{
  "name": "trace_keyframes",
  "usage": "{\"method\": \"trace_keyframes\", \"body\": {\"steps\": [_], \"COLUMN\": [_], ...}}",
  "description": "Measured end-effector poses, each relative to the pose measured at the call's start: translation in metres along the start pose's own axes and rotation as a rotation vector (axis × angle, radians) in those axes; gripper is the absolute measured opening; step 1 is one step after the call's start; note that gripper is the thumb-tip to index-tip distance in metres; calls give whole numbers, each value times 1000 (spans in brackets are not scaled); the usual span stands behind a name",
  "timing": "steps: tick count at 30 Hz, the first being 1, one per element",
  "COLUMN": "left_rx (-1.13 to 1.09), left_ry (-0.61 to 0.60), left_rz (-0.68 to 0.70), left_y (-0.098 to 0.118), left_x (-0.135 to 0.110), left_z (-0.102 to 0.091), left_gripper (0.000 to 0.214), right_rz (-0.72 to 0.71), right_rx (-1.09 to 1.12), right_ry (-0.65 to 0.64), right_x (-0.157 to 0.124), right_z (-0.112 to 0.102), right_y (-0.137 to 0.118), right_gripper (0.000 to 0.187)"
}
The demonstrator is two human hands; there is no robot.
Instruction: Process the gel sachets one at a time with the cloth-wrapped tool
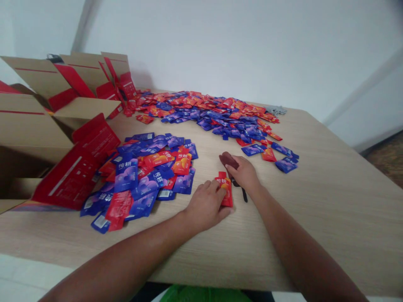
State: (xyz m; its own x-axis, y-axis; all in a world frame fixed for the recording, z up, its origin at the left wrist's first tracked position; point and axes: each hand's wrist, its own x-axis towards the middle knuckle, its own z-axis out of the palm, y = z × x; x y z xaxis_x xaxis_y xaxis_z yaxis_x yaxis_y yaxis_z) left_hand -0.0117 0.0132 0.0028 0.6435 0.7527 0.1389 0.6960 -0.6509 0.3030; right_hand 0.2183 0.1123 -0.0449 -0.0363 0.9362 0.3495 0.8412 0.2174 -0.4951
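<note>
On the light wooden table in front of me lies a red spouted pouch [227, 191] with orange fruit print. My left hand [206, 203] bends its fingers over the pouch's left side and holds it against the tabletop. Just beyond, my right hand [244, 173] is closed around a dark brown, rounded flat object [228, 160], whose kind I cannot make out. A thin black strap-like piece [244, 194] sticks out below that hand. To the left of my hands spreads a loose heap of purple and red pouches [151, 167].
A longer pile of similar pouches [204, 109] runs along the back of the table [330, 201] by the wall. Open cardboard boxes [22, 126] with red flaps stand at the left. Some grey cloth-like material [276, 110] lies at the back right.
</note>
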Motion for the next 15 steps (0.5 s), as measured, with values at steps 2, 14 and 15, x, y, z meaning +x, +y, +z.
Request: {"method": "trace_keyframes", "body": {"steps": [2,14,15], "left_rx": [10,140,150], "left_ry": [24,50,39], "left_rz": [-11,-48,-51], "left_y": [2,17,17], "left_x": [1,12,11], "left_z": [2,5,4], "left_gripper": [54,64,61], "right_rz": [-5,-11,-8], "right_rx": [1,45,50], "right_ry": [4,17,16], "right_x": [1,2,2], "right_z": [1,2,2], "right_y": [2,6,6], "right_gripper": [44,41,41]}}
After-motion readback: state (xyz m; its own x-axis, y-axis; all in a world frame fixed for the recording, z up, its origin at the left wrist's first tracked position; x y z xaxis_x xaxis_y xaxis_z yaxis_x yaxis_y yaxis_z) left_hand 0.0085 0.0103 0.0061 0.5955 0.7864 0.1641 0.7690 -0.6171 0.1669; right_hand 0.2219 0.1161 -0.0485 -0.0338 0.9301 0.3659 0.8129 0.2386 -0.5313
